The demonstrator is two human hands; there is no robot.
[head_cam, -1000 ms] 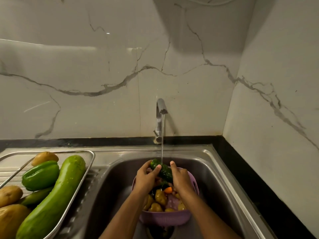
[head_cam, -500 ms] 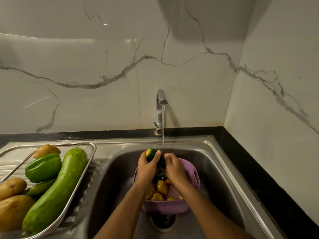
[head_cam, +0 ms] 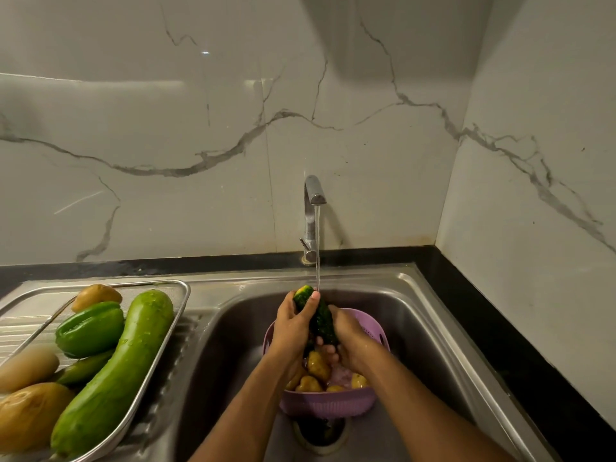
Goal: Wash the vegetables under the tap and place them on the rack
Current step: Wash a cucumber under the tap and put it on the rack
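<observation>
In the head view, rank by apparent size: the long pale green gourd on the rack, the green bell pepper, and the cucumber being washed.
1. Long pale green gourd, clearly largest.
2. Green bell pepper.
3. Cucumber, partly covered by both hands, so its rank against the pepper is unsure.

White marble-look wall [head_cam: 200, 201] w/ grey veins runs behind, meets right side wall [head_cam: 540, 211] at a corner. Black worktop [head_cam: 493, 311] strip edges the steel sink surround. Dim, warm light; soft glare spot upper left on tiles.
</observation>
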